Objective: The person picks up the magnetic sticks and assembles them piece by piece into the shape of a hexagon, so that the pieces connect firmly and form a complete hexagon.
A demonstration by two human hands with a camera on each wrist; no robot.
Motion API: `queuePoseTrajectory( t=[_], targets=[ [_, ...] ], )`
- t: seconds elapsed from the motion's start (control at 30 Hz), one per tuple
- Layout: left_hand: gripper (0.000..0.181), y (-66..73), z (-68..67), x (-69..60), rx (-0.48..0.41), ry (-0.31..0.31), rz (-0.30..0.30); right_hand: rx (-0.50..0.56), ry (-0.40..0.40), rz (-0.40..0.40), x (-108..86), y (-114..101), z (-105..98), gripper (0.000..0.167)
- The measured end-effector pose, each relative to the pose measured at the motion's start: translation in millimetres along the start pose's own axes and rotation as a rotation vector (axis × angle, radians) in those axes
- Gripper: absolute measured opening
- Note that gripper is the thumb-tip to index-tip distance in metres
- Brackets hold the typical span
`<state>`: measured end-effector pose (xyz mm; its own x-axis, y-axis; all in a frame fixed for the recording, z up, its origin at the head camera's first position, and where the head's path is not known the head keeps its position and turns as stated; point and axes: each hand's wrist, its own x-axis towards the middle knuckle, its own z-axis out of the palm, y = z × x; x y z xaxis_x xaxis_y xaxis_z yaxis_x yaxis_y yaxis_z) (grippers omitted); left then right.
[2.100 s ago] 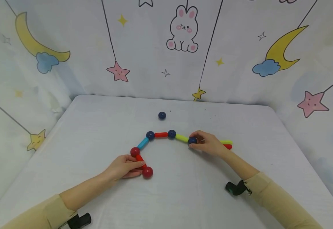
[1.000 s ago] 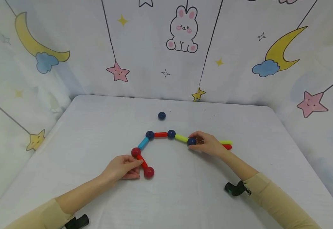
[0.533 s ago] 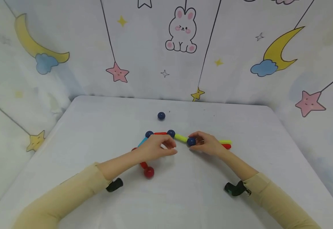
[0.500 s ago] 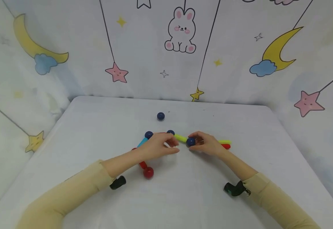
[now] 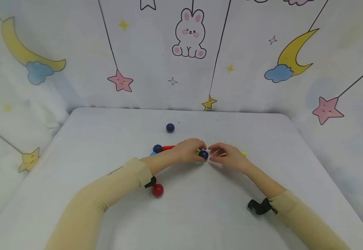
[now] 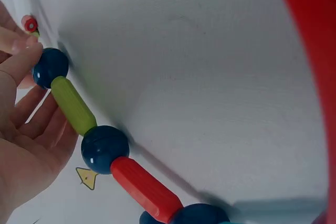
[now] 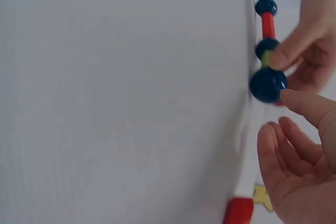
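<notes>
A chain of balls and sticks lies on the white table. My left hand (image 5: pixel 188 150) reaches over it and pinches its right end at the yellow-green stick (image 7: pixel 266 59), beside the dark blue end ball (image 5: pixel 203 155). The left wrist view shows the yellow-green stick (image 6: pixel 73 106), a blue ball (image 6: pixel 105 149) and a red stick (image 6: pixel 146 189) joined in line. My right hand (image 5: pixel 229 158) is just right of the end ball, fingers apart and loosely bent, gripping nothing; its thumb tip is close to the ball (image 7: pixel 269 84), contact unclear. The left arm hides part of the chain.
A loose dark blue ball (image 5: pixel 170 127) lies farther back. The red ball (image 5: pixel 158 190) sits below the left wrist. Behind the right hand shows the tip of another yellow-green stick (image 5: pixel 244 153). A loose red stick's end (image 7: pixel 239 211) is in the right wrist view.
My left hand has left the red stick at the chain's left end, crossed rightward and taken hold near the end ball. My right hand has let go of that ball.
</notes>
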<state>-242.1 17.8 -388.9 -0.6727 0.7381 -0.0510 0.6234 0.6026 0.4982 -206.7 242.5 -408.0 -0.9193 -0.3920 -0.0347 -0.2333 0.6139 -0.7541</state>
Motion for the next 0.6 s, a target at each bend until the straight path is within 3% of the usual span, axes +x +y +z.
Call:
queuePoseTrajectory(
  t=[0.3, 0.4, 0.6],
  targets=[
    [0.040, -2.2, 2.4, 4.1, 0.002, -0.047, -0.026, -0.190, 0.128, 0.075, -23.6, 18, -44, 0.028],
    [0.041, -3.2, 3.2, 4.6, -0.001, -0.051, -0.026, -0.260, 0.111, 0.111, -30.4, 25, -56, 0.027],
    [0.040, -3.5, 2.9, 5.5, 0.001, -0.061, -0.035, -0.255, 0.033, 0.209, -26.3, 38, -63, 0.028]
  ],
)
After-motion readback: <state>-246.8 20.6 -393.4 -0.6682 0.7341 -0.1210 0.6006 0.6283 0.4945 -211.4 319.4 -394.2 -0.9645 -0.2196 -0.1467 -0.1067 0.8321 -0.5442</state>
